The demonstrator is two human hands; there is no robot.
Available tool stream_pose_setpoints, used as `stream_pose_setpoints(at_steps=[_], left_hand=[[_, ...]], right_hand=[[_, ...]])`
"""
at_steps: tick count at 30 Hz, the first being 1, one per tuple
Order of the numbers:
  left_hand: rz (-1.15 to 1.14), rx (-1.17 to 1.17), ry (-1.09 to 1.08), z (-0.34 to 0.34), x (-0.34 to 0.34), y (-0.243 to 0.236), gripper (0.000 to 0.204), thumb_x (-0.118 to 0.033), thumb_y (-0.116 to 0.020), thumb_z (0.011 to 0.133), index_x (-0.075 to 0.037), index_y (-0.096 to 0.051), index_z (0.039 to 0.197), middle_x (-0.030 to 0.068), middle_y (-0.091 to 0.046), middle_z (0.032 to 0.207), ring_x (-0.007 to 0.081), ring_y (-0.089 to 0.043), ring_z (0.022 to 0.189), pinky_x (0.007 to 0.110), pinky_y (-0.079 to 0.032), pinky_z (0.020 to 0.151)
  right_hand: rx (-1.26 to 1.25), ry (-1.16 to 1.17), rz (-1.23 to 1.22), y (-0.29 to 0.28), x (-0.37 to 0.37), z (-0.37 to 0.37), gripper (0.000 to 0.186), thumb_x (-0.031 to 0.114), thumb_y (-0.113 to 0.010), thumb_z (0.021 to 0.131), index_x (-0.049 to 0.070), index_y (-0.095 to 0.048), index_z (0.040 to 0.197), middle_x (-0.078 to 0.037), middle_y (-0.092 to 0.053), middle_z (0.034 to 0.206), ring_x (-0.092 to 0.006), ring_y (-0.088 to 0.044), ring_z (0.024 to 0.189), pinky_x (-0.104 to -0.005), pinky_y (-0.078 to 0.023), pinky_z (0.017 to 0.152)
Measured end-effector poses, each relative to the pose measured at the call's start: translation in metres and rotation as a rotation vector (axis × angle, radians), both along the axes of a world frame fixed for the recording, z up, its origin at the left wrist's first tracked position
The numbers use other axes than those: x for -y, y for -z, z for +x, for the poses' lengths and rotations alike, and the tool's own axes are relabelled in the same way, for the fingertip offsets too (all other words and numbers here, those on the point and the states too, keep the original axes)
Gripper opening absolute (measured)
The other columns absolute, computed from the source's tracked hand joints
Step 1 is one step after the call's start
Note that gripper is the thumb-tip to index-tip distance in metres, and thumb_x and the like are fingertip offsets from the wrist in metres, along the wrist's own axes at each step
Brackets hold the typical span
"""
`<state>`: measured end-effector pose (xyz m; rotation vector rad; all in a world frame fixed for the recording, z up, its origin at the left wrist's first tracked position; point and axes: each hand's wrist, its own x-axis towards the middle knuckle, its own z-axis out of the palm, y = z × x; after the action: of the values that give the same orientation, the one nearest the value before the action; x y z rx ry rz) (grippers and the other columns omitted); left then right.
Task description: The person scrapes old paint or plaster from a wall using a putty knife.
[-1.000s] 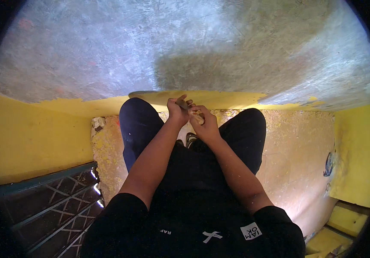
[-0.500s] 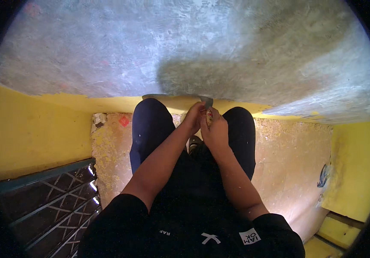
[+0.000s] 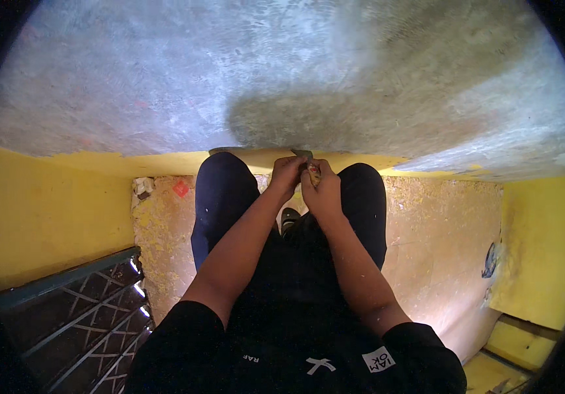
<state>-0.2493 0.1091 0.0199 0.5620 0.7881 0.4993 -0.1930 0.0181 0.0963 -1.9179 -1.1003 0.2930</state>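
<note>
My right hand [image 3: 323,192] is wrapped around the patterned yellowish-red handle of a scraper [image 3: 313,173], between my bent knees. Its flat grey blade points up and left toward the wall. My left hand [image 3: 286,177] is closed at the scraper's front, with its fingertips against the place where blade and handle meet. Just beyond the blade, a strip of yellow paint [image 3: 171,163] runs along the bottom of the wall. Above it the wall [image 3: 164,85] is bare, mottled grey, with my shadow cast over part of it.
Yellow walls stand at left [image 3: 46,210] and right [image 3: 538,256]. A dark metal lattice gate [image 3: 79,322] is at lower left. The worn floor [image 3: 433,236] carries a red patch [image 3: 181,188], a pale chunk [image 3: 143,187] in the corner and a dark crumpled scrap [image 3: 490,260] by the right wall.
Both hands and the scraper have shifted slightly left. The blade has turned from pointing up to slanting left. The view has tilted slightly.
</note>
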Motion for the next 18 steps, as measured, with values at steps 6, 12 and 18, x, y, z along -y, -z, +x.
stream_pose_setpoints(at_steps=[6, 12, 18], left_hand=[[0.1, 0.029, 0.01, -0.002, 0.015, -0.001, 0.017, -0.017, -0.065, 0.088, 0.0, -0.065, 0.083, 0.0058, -0.063, 0.077, 0.0142, -0.059, 0.065, 0.029, -0.048, 0.058], [0.105, 0.058, -0.011, 0.01, 0.024, -0.014, 0.015, -0.013, -0.063, 0.089, 0.001, -0.065, 0.084, 0.0073, -0.064, 0.079, 0.0156, -0.061, 0.067, 0.029, -0.049, 0.061], [0.124, 0.011, -0.029, 0.022, 0.016, 0.01, 0.013, -0.009, -0.063, 0.088, 0.002, -0.065, 0.084, 0.0111, -0.066, 0.08, 0.0199, -0.064, 0.071, 0.033, -0.053, 0.064]], right_hand=[[-0.015, -0.018, -0.068, -0.007, 0.012, 0.003, 0.024, 0.013, -0.06, 0.084, -0.004, -0.06, 0.1, -0.025, -0.064, 0.077, -0.0387, -0.067, 0.075, -0.0382, -0.052, 0.065], [0.004, 0.036, 0.004, -0.017, 0.019, 0.006, 0.024, 0.014, -0.058, 0.085, -0.005, -0.06, 0.1, -0.025, -0.063, 0.075, -0.0388, -0.066, 0.072, -0.0379, -0.051, 0.062], [-0.091, 0.04, -0.056, -0.008, 0.016, 0.017, 0.026, 0.015, -0.057, 0.084, -0.007, -0.056, 0.098, -0.028, -0.063, 0.083, -0.043, -0.065, 0.078, -0.0448, -0.052, 0.068]])
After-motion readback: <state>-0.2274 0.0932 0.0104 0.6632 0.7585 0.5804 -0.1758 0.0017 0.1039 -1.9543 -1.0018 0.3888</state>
